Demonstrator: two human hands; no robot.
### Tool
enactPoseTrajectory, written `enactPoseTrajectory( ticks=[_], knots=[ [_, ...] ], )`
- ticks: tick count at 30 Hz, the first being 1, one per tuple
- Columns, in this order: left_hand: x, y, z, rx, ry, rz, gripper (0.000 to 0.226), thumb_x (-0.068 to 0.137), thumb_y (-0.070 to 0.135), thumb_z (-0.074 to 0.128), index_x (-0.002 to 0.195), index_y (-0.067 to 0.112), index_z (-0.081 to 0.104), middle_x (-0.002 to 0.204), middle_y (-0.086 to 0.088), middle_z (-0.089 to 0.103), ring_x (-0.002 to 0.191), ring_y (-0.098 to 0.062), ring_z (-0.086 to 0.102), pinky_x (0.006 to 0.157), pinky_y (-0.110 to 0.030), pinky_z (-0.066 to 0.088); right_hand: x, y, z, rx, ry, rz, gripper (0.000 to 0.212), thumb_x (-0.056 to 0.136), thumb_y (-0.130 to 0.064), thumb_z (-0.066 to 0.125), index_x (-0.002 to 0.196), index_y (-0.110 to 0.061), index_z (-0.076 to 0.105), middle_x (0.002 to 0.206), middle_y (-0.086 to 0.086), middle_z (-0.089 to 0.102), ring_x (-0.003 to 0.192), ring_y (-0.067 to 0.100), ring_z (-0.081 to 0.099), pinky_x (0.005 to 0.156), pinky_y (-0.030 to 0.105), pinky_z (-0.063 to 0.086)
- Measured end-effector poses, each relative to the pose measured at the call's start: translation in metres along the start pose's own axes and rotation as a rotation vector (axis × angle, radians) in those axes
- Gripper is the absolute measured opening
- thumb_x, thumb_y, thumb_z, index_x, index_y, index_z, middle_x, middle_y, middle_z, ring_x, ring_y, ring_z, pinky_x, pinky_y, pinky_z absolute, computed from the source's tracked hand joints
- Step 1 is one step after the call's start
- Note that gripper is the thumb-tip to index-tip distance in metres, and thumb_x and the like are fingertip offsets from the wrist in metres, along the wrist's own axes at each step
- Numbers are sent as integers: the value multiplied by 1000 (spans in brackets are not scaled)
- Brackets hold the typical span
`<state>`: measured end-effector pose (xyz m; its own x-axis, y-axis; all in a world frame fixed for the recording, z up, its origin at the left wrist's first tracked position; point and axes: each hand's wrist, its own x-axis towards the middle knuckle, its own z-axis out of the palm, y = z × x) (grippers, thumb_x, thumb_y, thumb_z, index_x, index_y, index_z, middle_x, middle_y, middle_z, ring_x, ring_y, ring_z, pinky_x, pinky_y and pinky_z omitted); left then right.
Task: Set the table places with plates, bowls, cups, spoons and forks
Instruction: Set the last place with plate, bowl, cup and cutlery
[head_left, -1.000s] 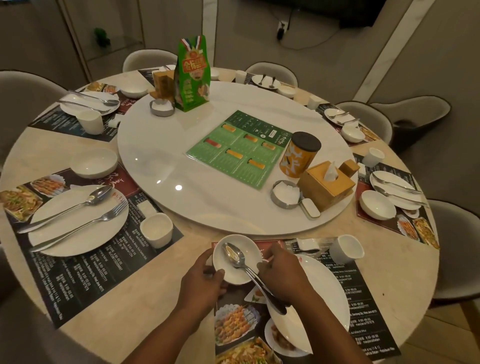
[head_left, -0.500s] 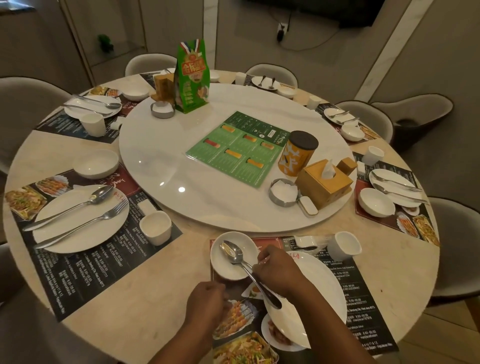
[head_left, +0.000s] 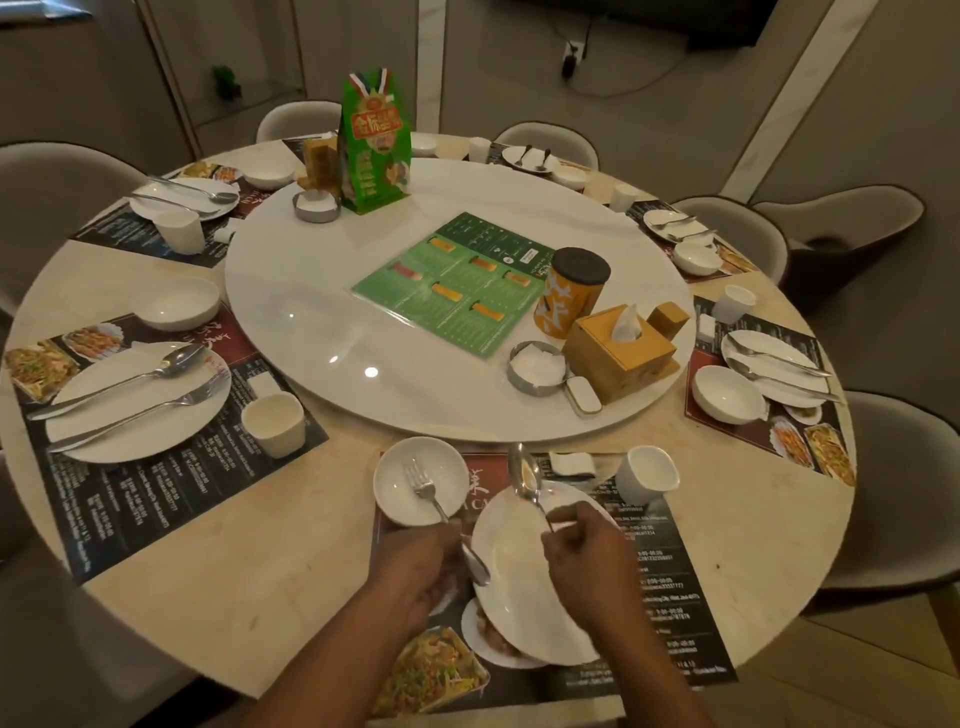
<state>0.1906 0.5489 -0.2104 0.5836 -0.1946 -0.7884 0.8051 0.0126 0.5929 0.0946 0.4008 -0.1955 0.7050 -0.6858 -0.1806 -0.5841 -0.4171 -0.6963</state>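
At the near place setting a white plate (head_left: 524, 582) lies on a dark placemat (head_left: 670, 582). A white bowl (head_left: 415, 480) stands at its upper left, a white cup (head_left: 647, 474) at its upper right. My left hand (head_left: 415, 571) grips a fork (head_left: 431, 496) by the handle, its tines over the bowl. My right hand (head_left: 587, 556) pinches a spoon (head_left: 525, 478) by the handle, its bowl raised over the plate's far edge.
A white turntable (head_left: 363, 332) fills the table's middle with a green menu (head_left: 457, 283), a tissue box (head_left: 618, 345), an orange canister (head_left: 571, 291) and a green bag (head_left: 374, 145). Several laid places with plates, bowls and cups ring the table. Grey chairs stand around.
Spoon and fork were held together over the bowl in my right hand. Now my left hand has taken the fork, and my right hand has carried the spoon right, over the plate.
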Motion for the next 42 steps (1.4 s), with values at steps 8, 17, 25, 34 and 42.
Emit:
enactPoseTrajectory(
  ticks=[8,17,25,34,42],
  knots=[
    [-39,-19,-11,194,103,203,8,86,10,71,81,10,78,83,-13,76,83,-30,71,76,-43,58,-28,49,43,-55,-11,-59,25,92,-16,57,116,-21,61,99,1,68,93,19,63,77,25,43],
    [-83,-53,-28,339,237,301,17,83,15,76,69,24,75,80,1,75,80,-23,71,84,-43,53,-24,43,42,-117,-68,-93,27,95,-23,57,121,-23,55,118,-4,59,110,13,56,87,18,40],
    [-97,-61,-27,389,202,340,31,77,13,81,52,30,74,72,1,76,79,-26,71,83,-43,54,-24,41,40,-160,-58,-106,27,94,-28,59,120,-22,58,117,-4,61,107,12,57,88,19,42],
    [-113,-61,-28,440,102,402,12,82,7,75,73,14,77,68,-2,75,63,-18,72,58,-25,50,-25,39,37,-227,-57,-130,22,90,-33,61,105,-17,66,104,-1,68,95,15,62,74,18,37],
    [-115,-58,-29,501,72,410,6,82,9,76,77,13,78,68,-1,75,64,-17,72,67,-29,54,-28,38,33,-198,-57,-134,22,90,-34,62,104,-18,68,102,0,69,93,14,61,78,21,42]
  ],
)
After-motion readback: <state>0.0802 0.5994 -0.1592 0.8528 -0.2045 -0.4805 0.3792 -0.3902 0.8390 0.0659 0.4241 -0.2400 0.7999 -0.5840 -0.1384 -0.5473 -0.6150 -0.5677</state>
